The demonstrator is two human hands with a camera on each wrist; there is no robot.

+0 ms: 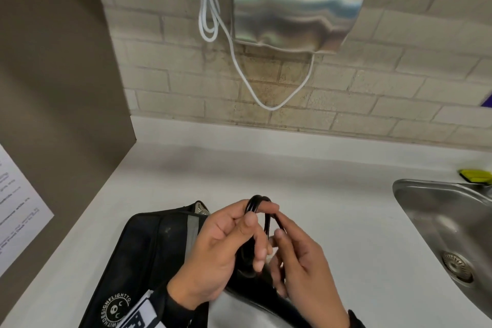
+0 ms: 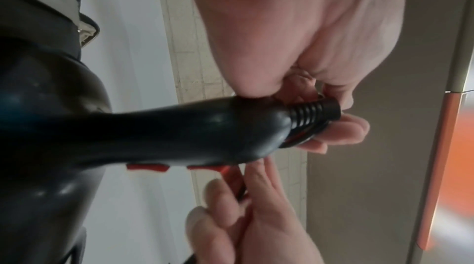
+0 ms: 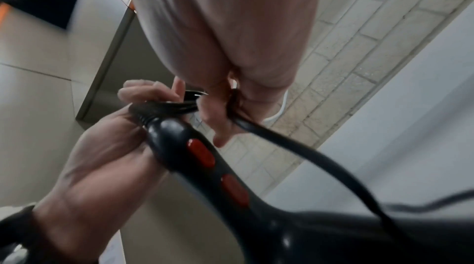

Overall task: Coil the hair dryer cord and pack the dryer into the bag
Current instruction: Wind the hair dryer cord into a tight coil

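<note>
While one bag (image 1: 149, 253) lies open, both hands, left hand (image 1: 213, 253) and right hand (image 1: 300, 266), pinch one dryer's (image 2: 153, 132) cord (image 1: 257, 202).

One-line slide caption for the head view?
Both hands loop the black cord above the hair dryer; left hand, right hand, bag beside.

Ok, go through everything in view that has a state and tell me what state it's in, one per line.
hair dryer: out of the bag, held at the handle end.
cord: partly looped, one length trailing loose.
left hand: holds the cord loops at the dryer's handle.
right hand: pinches the cord.
bag: lying on the counter, zip open.
sink: looks dry, no water running.
</note>
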